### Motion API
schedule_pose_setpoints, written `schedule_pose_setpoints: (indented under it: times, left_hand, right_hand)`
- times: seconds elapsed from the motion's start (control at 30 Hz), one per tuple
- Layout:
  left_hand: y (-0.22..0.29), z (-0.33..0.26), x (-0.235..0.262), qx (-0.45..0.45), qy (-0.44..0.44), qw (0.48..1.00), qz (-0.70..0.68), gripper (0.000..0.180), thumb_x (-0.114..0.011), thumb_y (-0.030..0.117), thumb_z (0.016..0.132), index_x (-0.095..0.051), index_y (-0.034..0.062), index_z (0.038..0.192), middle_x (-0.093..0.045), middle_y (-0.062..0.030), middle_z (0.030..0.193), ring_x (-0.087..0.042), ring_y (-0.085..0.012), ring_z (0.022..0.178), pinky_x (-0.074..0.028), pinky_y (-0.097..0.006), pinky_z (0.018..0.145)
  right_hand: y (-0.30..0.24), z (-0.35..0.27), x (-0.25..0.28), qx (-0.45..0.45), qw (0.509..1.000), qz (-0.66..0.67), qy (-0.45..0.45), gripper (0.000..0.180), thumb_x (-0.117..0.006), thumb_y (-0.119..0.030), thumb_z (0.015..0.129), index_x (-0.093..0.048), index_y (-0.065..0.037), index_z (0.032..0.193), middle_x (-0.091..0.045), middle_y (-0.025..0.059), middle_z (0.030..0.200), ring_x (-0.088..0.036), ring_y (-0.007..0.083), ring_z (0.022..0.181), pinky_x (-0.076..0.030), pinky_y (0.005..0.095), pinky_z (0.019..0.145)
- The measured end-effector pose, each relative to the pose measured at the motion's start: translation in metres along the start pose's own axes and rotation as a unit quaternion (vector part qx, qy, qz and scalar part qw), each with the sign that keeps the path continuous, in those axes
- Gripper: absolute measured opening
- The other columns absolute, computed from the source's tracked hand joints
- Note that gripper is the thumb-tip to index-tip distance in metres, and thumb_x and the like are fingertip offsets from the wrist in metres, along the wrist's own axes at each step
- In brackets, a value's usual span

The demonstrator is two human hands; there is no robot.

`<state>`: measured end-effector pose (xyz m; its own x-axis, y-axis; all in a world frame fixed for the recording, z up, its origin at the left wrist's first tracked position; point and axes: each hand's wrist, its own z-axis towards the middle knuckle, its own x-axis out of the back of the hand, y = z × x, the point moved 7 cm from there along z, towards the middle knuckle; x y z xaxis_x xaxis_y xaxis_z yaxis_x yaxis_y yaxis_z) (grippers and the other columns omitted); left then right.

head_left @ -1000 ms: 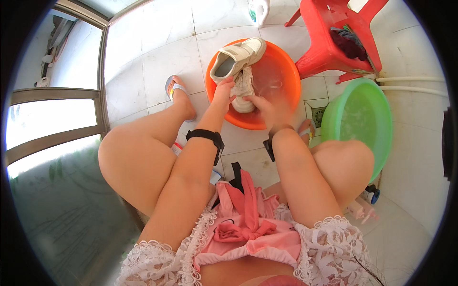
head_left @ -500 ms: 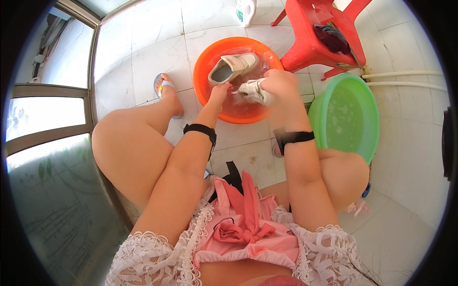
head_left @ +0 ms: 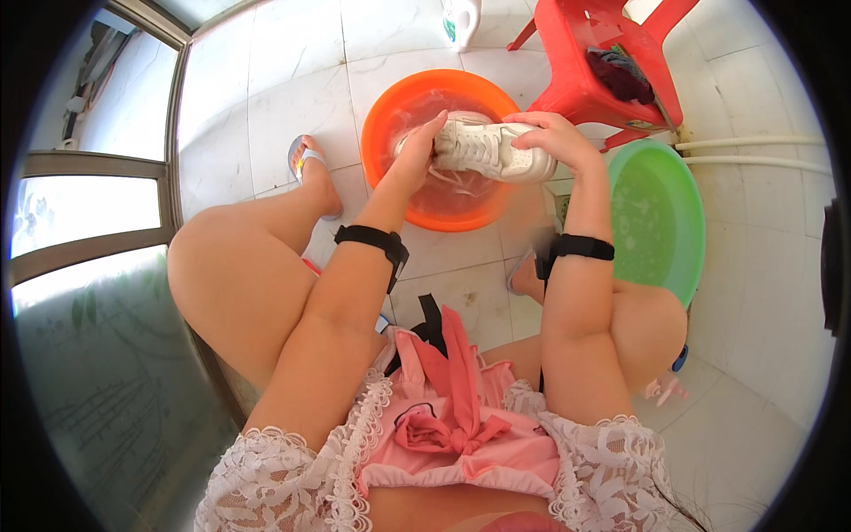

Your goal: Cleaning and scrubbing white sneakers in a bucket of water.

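A white lace-up sneaker is held level above an orange basin, laces facing up and toe pointing right. My left hand grips it at the ankle end, with the fingers partly out of sight. At the toe, my right hand is closed round the shoe, thumb on top. The basin contains water, and part of a second pale shoe shows behind the held one; most of it is hidden.
Right of the basin stands a green tub with cloudy, sudsy water. A red plastic chair bearing dark cloth is behind it. A white bottle stands at the back. Framed glass panels line the left; pale pipes run along the right wall.
The sneaker has been lifted and stretched out level, its toe now past the basin's right rim. My right hand has moved right to the toe; my left hand has risen to the ankle end.
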<state>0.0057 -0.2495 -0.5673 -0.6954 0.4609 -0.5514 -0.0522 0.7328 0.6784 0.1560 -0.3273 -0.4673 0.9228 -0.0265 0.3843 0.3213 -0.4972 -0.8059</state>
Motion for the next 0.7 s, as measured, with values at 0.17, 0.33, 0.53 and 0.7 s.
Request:
schedule_pose_setpoints:
  times: [0.17, 0.33, 0.53, 0.7]
  left_hand:
    - [-0.006, -0.003, -0.003, 0.082, -0.034, 0.995, -0.046, 0.057, -0.049, 0.049, 0.085, -0.049, 0.0006, 0.114, -0.056, -0.0108, 0.109, -0.053, -0.0216, 0.102, -0.045, -0.035, 0.084]
    - [-0.014, -0.003, -0.016, 0.077, -0.114, 0.967, -0.213, 0.062, -0.041, 0.053, 0.086, -0.043, 0.0007, 0.121, -0.048, -0.0136, 0.121, -0.046, -0.0257, 0.113, -0.039, -0.038, 0.094]
    - [-0.006, -0.010, -0.031, 0.049, -0.193, 0.925, -0.324, 0.070, -0.027, 0.058, 0.088, -0.037, 0.0011, 0.127, -0.041, -0.0148, 0.128, -0.040, -0.0284, 0.119, -0.032, -0.040, 0.100]
    - [-0.012, -0.006, -0.026, 0.026, -0.143, 0.961, -0.236, 0.068, -0.026, 0.057, 0.089, -0.034, 0.0024, 0.129, -0.041, -0.0126, 0.128, -0.040, -0.0269, 0.119, -0.033, -0.040, 0.100]
  right_hand:
    - [0.014, 0.010, 0.002, 0.003, 0.994, -0.077, 0.072, 0.044, -0.068, -0.023, 0.071, -0.058, -0.001, 0.107, -0.059, 0.0108, 0.103, -0.055, 0.0208, 0.097, -0.042, 0.0310, 0.085]
    - [-0.046, 0.002, -0.021, 0.235, 0.830, -0.358, 0.358, 0.031, -0.066, -0.032, 0.072, -0.063, -0.007, 0.090, -0.060, 0.0067, 0.094, -0.055, 0.0257, 0.089, -0.044, 0.0353, 0.078]
    - [-0.023, 0.024, -0.068, 0.154, 0.940, -0.193, 0.235, 0.020, -0.065, -0.022, 0.073, -0.058, -0.003, 0.075, -0.060, 0.0105, 0.079, -0.057, 0.0251, 0.075, -0.045, 0.0345, 0.065]
    - [-0.010, 0.037, -0.074, 0.164, 0.961, -0.165, 0.150, 0.018, -0.063, -0.017, 0.073, -0.057, -0.002, 0.081, -0.059, 0.0120, 0.081, -0.057, 0.0276, 0.074, -0.045, 0.0352, 0.064]
